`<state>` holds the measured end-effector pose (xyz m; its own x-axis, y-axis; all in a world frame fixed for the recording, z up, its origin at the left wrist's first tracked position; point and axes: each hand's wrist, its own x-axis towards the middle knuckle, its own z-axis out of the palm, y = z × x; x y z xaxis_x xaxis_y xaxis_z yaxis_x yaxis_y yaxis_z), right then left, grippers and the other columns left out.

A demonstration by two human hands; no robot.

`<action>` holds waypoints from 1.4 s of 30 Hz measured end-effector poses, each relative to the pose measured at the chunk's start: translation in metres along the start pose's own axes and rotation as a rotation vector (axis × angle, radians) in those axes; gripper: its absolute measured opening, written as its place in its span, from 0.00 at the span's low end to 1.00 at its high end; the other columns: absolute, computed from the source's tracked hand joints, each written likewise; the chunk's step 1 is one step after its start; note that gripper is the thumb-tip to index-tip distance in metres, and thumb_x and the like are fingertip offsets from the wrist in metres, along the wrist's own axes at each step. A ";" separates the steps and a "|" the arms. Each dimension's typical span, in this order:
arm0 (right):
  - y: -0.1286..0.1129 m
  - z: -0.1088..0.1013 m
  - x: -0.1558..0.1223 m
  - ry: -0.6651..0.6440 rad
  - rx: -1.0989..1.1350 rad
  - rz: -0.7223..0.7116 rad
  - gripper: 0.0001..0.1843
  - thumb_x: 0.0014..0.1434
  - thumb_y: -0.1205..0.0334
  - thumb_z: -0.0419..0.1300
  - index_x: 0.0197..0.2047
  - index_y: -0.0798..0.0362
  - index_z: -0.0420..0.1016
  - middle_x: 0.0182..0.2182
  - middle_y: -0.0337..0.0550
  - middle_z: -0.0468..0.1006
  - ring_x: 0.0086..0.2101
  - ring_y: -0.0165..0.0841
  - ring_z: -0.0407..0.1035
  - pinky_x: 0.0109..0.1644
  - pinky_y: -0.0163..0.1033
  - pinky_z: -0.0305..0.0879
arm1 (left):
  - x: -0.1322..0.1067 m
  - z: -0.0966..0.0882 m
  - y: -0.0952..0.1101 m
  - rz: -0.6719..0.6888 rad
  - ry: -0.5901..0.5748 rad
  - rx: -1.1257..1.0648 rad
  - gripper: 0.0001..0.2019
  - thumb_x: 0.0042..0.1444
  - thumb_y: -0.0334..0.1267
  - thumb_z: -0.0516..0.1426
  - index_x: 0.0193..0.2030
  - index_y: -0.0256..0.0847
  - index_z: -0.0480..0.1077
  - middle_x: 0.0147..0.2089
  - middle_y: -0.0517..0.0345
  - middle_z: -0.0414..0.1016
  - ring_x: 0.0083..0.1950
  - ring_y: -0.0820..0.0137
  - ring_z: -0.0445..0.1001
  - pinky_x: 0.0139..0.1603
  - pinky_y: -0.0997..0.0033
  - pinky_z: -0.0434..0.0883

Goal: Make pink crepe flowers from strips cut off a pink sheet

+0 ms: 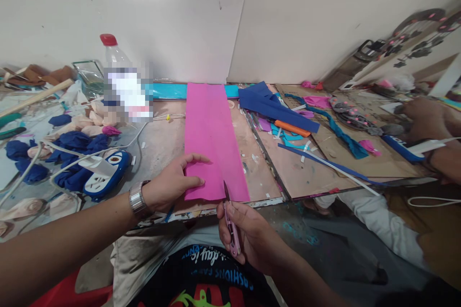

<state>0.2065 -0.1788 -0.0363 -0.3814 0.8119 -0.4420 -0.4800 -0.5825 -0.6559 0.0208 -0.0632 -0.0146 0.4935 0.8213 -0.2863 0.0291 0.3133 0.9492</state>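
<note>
A long bright pink sheet (pixel 212 139) of paper or thin cloth lies across the table, running from the wall side to the front edge. On its left front part rests my left hand (pixel 176 177), thumb and index finger spread apart on top; the other fingers are mostly hidden. My right hand (pixel 245 230) is closed around the pink handle of a folding knife (pixel 231 230). The knife's dark blade is out, pointing away from me over the sheet's front edge, right of its middle. A faint lengthwise crease shows in the sheet.
Blue cloth bundles (pixel 74 146), a blue-and-white power strip (pixel 108 175) and its cord lie left. A red-capped bottle (pixel 115 55) stands behind. Folded blue material (pixel 277 105), an orange roll (pixel 292 128) and strips lie right. Another person's hand (pixel 428 120) is at far right.
</note>
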 end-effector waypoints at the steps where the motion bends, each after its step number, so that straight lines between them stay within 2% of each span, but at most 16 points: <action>1: 0.000 0.000 0.000 0.004 0.000 0.000 0.20 0.60 0.45 0.65 0.39 0.54 0.71 0.19 0.34 0.72 0.14 0.23 0.60 0.12 0.24 0.54 | 0.000 0.000 0.000 0.006 -0.001 0.005 0.23 0.45 0.30 0.64 0.51 0.41 0.73 0.53 0.52 0.74 0.41 0.70 0.74 0.38 0.71 0.73; 15: 0.002 -0.001 0.000 0.014 -0.012 0.002 0.19 0.61 0.46 0.65 0.38 0.54 0.70 0.18 0.34 0.71 0.14 0.23 0.59 0.12 0.25 0.51 | 0.000 -0.001 -0.001 -0.004 -0.011 0.005 0.24 0.45 0.30 0.65 0.52 0.42 0.73 0.55 0.52 0.73 0.42 0.69 0.75 0.39 0.71 0.73; 21: -0.001 0.002 0.000 0.030 -0.012 -0.013 0.21 0.61 0.43 0.64 0.41 0.55 0.72 0.19 0.34 0.72 0.14 0.23 0.59 0.12 0.25 0.53 | -0.001 -0.001 0.000 -0.004 -0.019 0.038 0.24 0.46 0.31 0.64 0.53 0.41 0.72 0.55 0.53 0.72 0.41 0.70 0.74 0.39 0.70 0.72; 27: -0.002 -0.001 -0.001 0.080 -0.027 -0.008 0.26 0.58 0.41 0.66 0.42 0.58 0.76 0.19 0.35 0.72 0.13 0.22 0.56 0.13 0.26 0.49 | -0.001 -0.001 0.000 0.016 -0.010 0.029 0.24 0.47 0.30 0.64 0.53 0.41 0.72 0.56 0.51 0.73 0.43 0.68 0.75 0.41 0.69 0.73; 33: 0.000 -0.005 -0.003 0.120 -0.068 -0.002 0.28 0.58 0.38 0.65 0.39 0.60 0.77 0.20 0.38 0.74 0.14 0.22 0.58 0.14 0.27 0.51 | -0.001 -0.003 0.000 0.050 -0.022 0.075 0.23 0.48 0.30 0.64 0.53 0.42 0.73 0.57 0.52 0.73 0.48 0.65 0.75 0.46 0.67 0.74; 38: 0.000 -0.004 -0.001 0.126 -0.066 -0.017 0.29 0.57 0.37 0.66 0.37 0.60 0.77 0.20 0.38 0.74 0.14 0.22 0.58 0.14 0.28 0.50 | -0.002 -0.002 0.001 0.032 -0.041 0.047 0.24 0.48 0.30 0.64 0.54 0.41 0.72 0.56 0.51 0.74 0.47 0.65 0.76 0.45 0.66 0.74; 42: -0.003 -0.003 -0.001 0.132 -0.064 -0.015 0.30 0.57 0.37 0.65 0.35 0.61 0.77 0.19 0.39 0.74 0.14 0.22 0.60 0.14 0.28 0.50 | -0.004 0.000 0.003 -0.027 -0.052 -0.020 0.26 0.48 0.31 0.64 0.56 0.41 0.69 0.52 0.52 0.75 0.44 0.65 0.77 0.43 0.66 0.74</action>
<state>0.2104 -0.1782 -0.0355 -0.2658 0.8207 -0.5058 -0.4321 -0.5705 -0.6984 0.0186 -0.0651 -0.0103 0.5374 0.7865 -0.3042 0.0261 0.3451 0.9382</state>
